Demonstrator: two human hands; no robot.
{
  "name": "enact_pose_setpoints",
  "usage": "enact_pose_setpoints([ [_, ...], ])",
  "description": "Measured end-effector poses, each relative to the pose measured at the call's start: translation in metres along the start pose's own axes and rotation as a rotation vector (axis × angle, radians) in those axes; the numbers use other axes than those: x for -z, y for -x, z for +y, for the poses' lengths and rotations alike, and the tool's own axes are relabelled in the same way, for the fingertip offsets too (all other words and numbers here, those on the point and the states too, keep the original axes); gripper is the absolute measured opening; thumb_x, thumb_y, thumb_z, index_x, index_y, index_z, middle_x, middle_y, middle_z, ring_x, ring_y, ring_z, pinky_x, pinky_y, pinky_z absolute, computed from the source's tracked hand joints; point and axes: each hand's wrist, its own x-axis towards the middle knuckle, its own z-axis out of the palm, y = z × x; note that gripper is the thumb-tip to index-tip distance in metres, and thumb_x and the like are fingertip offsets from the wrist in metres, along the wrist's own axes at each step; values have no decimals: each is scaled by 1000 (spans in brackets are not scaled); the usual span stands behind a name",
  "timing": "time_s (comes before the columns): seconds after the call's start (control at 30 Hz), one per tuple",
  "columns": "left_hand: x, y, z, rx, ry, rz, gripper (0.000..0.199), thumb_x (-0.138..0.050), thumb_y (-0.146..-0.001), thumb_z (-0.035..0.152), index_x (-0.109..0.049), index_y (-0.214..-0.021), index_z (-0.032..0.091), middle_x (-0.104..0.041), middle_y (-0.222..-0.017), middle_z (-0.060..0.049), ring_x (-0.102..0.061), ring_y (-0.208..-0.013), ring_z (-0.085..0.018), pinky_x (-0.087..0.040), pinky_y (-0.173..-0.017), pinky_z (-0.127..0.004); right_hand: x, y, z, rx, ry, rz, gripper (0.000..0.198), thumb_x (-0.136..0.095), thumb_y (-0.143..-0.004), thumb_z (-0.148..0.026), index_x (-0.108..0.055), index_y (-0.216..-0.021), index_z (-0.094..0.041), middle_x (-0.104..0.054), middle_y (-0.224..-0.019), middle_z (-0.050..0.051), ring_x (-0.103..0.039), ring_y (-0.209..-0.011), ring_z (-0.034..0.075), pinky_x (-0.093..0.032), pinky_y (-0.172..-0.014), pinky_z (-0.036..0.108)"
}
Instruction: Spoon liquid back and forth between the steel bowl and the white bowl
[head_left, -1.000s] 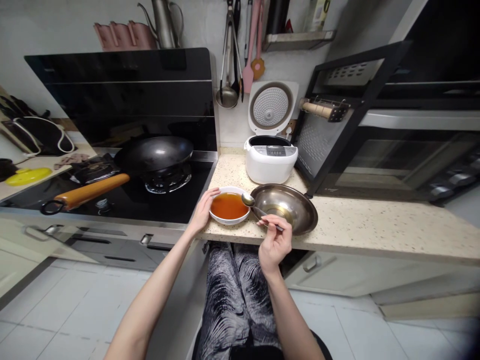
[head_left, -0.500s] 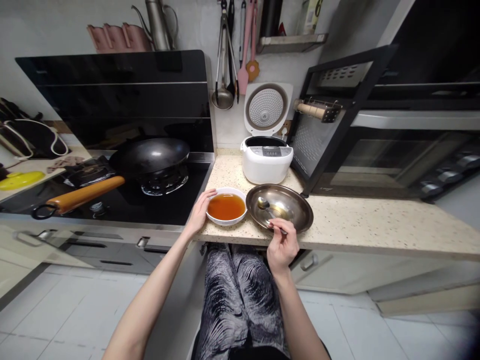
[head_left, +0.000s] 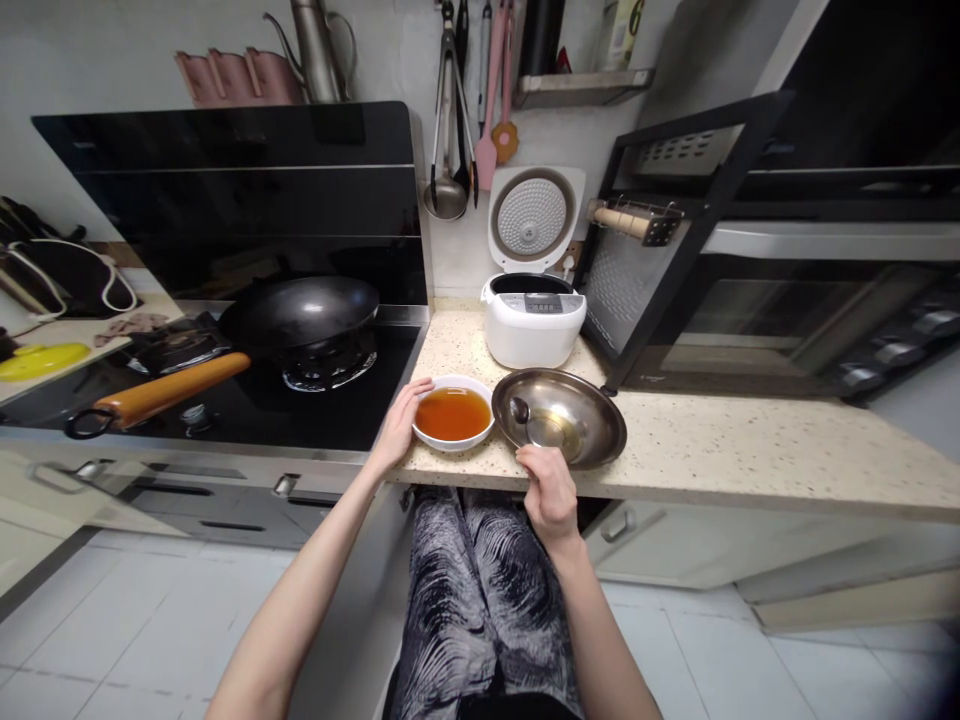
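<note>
A white bowl (head_left: 483, 432) of clear reddish-brown liquid (head_left: 452, 414) stands at the counter's front edge. My left hand (head_left: 400, 428) grips its left side, fingers along the rim. Just right of it is a wide steel basin (head_left: 600, 430) with a little yellowish liquid at the bottom. In my closed right hand (head_left: 551, 490), over the basin's front rim, is a metal spoon (head_left: 519, 409). The spoon's head is inside the basin at the left and looks dark. My fingers hide most of its handle.
Behind the bowls a white rice cooker (head_left: 534, 330) has its lid raised. A black wok (head_left: 304, 310) sits on the stove at left, its wooden handle (head_left: 180, 388) pointing toward me. A dark rack (head_left: 675, 220) and an oven (head_left: 765, 320) stand at right.
My right hand has moved left and slightly toward me. The spoon's head has shifted a little left in the basin and turned, now looking dark. My left hand and the bowl stay put.
</note>
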Motion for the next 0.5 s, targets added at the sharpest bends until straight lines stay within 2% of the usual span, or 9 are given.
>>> enact_pose_setpoints([
  [0.13,0,0,-1,-3,3,-6,42,-38,-107,41,-71,-122,20,-62,-145,-11,-53,-142,-26,-32,-128,-48,1,0,1,2,8,-17,40,-43,-93,1,-65,-120,-20,-73,-95,11,-68,-87,21,-59,-75,38],
  [0.33,0,0,-3,1,2,-6,41,-38,-107,41,-70,-123,20,-61,-145,-11,-53,-142,-26,-31,-129,-48,0,2,1,-75,-4,40,34,-45,-95,-2,-65,-114,-22,-71,-92,8,-68,-85,20,-57,-76,38],
  [0.5,0,-1,-4,-2,4,-6,41,-38,-107,41,-70,-123,20,-61,-145,-11,-53,-142,-25,-31,-128,-48,0,4,6,-56,-29,73,33,-48,-95,-2,-65,-114,-23,-71,-90,6,-68,-83,19,-56,-74,37],
])
